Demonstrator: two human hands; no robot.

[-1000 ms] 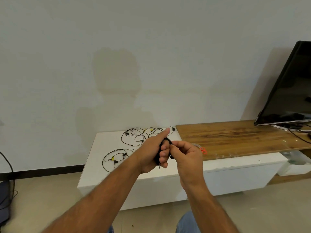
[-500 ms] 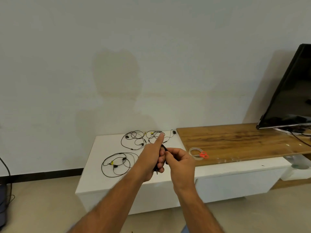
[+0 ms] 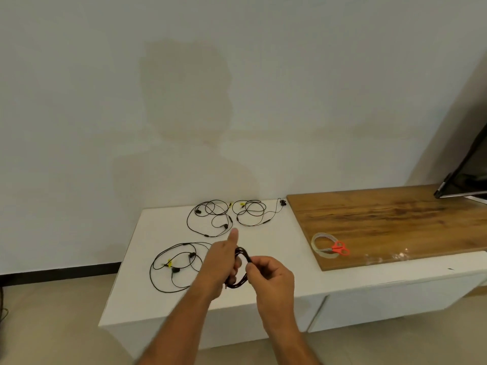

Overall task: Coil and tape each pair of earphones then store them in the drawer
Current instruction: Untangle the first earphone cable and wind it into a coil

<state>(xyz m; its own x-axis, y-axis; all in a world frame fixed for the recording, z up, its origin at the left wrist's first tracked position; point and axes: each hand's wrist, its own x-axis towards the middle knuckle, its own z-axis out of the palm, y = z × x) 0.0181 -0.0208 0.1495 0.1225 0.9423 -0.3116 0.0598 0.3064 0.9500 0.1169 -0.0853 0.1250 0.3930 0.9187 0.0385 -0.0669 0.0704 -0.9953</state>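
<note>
Head view: to finish this coil well, I judge the loops must stay tight and even until tape binds them. My left hand (image 3: 220, 262) holds the coiled earphones (image 3: 241, 270) wound round its fingers, thumb raised. My right hand (image 3: 271, 275), just beside it, pinches the cord; three loose pairs lie beyond on the white cabinet (image 3: 137, 285).

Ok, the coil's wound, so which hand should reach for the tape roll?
Probably the right hand. The tape roll lies on the wooden board on its side, while the left hand has the coiled earphones wrapped round its fingers and should keep holding them.
</note>
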